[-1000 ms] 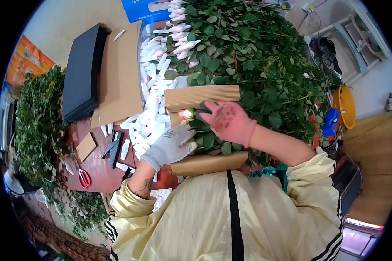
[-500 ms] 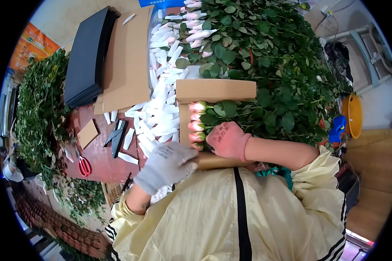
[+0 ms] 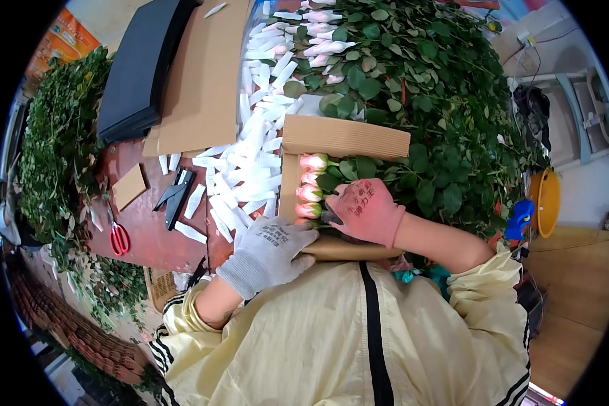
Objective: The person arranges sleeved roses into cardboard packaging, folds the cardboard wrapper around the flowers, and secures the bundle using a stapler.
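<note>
A row of pink roses (image 3: 309,193) lies with heads to the left on a sheet of corrugated cardboard (image 3: 289,186). The cardboard's far edge is folded up as a ribbed flap (image 3: 345,137). My right hand (image 3: 365,211), in a pink glove, is closed over the stems just behind the nearest heads; its fingertips are partly hidden. My left hand (image 3: 272,249), in a grey glove, reaches in at the near left corner with fingers extended and thumb apart. Its fingertips touch or nearly touch the nearest rose head and the near cardboard fold (image 3: 352,249).
White foam sleeves (image 3: 250,169) are heaped left of the cardboard. A black stapler (image 3: 176,196), red-handled scissors (image 3: 119,238) and a small cardboard piece (image 3: 130,186) lie on the red table (image 3: 155,247). Black sheets (image 3: 142,68) are stacked behind. Leafy rose stems (image 3: 446,115) pile up at right.
My left hand has moved right, nearer the front rose head. My right hand has shifted slightly right, still at the stems. The whole view has tilted a little.
</note>
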The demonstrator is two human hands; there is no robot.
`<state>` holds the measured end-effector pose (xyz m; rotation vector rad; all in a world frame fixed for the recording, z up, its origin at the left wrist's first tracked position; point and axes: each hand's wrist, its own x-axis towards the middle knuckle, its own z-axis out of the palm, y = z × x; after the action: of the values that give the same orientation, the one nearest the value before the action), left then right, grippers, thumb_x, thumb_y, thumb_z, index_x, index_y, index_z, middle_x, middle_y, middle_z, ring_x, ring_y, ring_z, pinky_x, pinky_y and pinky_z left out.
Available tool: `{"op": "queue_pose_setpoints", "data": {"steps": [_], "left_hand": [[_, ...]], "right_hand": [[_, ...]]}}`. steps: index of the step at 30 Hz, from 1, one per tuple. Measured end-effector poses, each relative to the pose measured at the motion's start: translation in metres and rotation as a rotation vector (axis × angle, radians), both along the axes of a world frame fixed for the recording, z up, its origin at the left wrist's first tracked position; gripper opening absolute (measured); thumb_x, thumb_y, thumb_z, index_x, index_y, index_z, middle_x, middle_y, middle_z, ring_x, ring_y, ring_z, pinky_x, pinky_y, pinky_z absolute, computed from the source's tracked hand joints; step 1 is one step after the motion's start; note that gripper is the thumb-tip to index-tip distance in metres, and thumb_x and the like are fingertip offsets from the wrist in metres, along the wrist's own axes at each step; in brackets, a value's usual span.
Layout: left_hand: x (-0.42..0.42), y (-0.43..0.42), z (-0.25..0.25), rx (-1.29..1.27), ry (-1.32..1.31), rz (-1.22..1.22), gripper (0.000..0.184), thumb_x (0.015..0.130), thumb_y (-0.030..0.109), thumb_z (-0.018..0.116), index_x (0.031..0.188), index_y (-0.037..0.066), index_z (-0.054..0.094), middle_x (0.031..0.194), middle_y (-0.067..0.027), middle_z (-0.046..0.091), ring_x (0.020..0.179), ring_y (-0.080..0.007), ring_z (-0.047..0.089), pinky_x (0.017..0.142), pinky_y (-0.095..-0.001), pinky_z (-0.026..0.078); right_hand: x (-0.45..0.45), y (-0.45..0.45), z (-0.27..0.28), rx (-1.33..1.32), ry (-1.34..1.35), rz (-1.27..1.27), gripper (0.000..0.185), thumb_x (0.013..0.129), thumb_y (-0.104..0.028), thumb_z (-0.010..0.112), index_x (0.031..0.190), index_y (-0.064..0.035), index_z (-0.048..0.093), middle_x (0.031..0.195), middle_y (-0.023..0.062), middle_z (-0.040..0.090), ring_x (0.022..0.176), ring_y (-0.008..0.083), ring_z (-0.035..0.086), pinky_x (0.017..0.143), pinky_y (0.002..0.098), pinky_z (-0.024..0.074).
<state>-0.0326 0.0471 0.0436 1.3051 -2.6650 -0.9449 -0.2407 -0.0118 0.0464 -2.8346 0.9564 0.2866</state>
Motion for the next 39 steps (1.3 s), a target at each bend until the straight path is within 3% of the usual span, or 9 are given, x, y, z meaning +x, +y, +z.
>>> {"op": "queue_pose_setpoints", "data": {"steps": [8,11,12,14,18,26,28,32,39], "left_hand": [[0.003,-0.001,0.002,0.082,-0.05,-0.017,0.051,0.079,0.043,0.059,0.117,0.009,0.057,0.12,-0.0109,0.057,0.108,-0.0261,0.054,0.091,-0.0432,0.04],[0.0,-0.002,-0.005,-0.199,0.047,0.045,0.058,0.08,0.05,0.055,0.116,0.006,0.056,0.116,-0.0126,0.057,0.105,-0.0252,0.054,0.094,-0.0408,0.037],[-0.002,-0.003,-0.003,-0.204,0.053,0.055,0.058,0.08,0.05,0.055,0.116,0.006,0.056,0.116,-0.0126,0.057,0.105,-0.0252,0.054,0.094,-0.0408,0.037],[-0.005,-0.006,0.006,-0.046,-0.097,0.014,0.064,0.079,0.054,0.054,0.122,0.006,0.053,0.134,-0.0126,0.046,0.118,-0.0255,0.047,0.1,-0.0448,0.032],[-0.001,-0.003,-0.002,-0.039,-0.09,0.016,0.068,0.078,0.056,0.053,0.123,0.005,0.052,0.135,-0.013,0.045,0.118,-0.0259,0.047,0.102,-0.0445,0.031],[-0.005,-0.013,-0.012,-0.187,0.024,0.109,0.064,0.082,0.055,0.051,0.12,0.003,0.055,0.13,-0.0162,0.049,0.107,-0.0275,0.053,0.09,-0.0404,0.04],[-0.004,-0.018,-0.014,-0.158,0.009,0.089,0.064,0.082,0.055,0.05,0.119,0.003,0.055,0.129,-0.0168,0.05,0.105,-0.0278,0.054,0.089,-0.0401,0.041],[-0.002,-0.018,-0.013,-0.08,-0.014,0.061,0.064,0.084,0.058,0.043,0.116,0.003,0.055,0.13,-0.0162,0.049,0.106,-0.0282,0.054,0.089,-0.0389,0.039],[-0.002,-0.016,-0.011,-0.185,0.023,0.092,0.061,0.082,0.055,0.05,0.113,0.004,0.059,0.123,-0.0138,0.055,0.092,-0.0261,0.059,0.081,-0.0391,0.045]], "right_hand": [[0.009,0.001,-0.03,0.068,-0.026,-0.057,0.015,0.079,-0.023,0.052,0.085,-0.0093,0.056,0.081,0.0083,0.061,0.077,0.0255,0.062,0.062,0.0395,0.0469],[0.01,0.005,-0.031,0.028,-0.046,-0.068,0.016,0.078,-0.023,0.053,0.085,-0.0086,0.055,0.081,0.0076,0.06,0.077,0.0254,0.062,0.062,0.0386,0.0466],[0.008,0.006,-0.028,0.024,-0.039,-0.059,0.016,0.078,-0.023,0.053,0.085,-0.0086,0.055,0.081,0.0076,0.06,0.077,0.0254,0.062,0.062,0.0386,0.0466],[0.004,0.003,-0.021,0.035,-0.078,-0.084,0.026,0.077,-0.033,0.06,0.091,-0.0116,0.054,0.084,0.006,0.057,0.077,0.0233,0.06,0.063,0.0372,0.0455],[0.002,-0.004,-0.025,-0.156,0.0,-0.142,0.024,0.077,-0.032,0.061,0.089,-0.0127,0.054,0.084,0.0053,0.056,0.076,0.0229,0.059,0.062,0.0351,0.0454],[0.004,-0.002,-0.023,-0.044,0.096,-0.123,0.03,0.076,-0.032,0.06,0.1,-0.0147,0.058,0.094,0.003,0.057,0.082,0.0211,0.059,0.069,0.0356,0.0448],[0.003,-0.003,-0.025,-0.396,-0.256,-0.134,0.03,0.075,-0.032,0.061,0.098,-0.0134,0.058,0.092,0.0021,0.057,0.081,0.0209,0.059,0.07,0.0356,0.045],[0.008,-0.014,-0.027,-0.116,0.107,-0.271,0.025,0.073,-0.032,0.063,0.086,-0.0123,0.054,0.08,0.0043,0.059,0.073,0.0221,0.061,0.059,0.0377,0.0447],[0.005,-0.02,-0.048,-0.233,-0.035,-0.142,0.022,0.074,-0.028,0.06,0.084,-0.0104,0.052,0.078,0.0068,0.058,0.07,0.0239,0.06,0.058,0.0367,0.0465]]}}
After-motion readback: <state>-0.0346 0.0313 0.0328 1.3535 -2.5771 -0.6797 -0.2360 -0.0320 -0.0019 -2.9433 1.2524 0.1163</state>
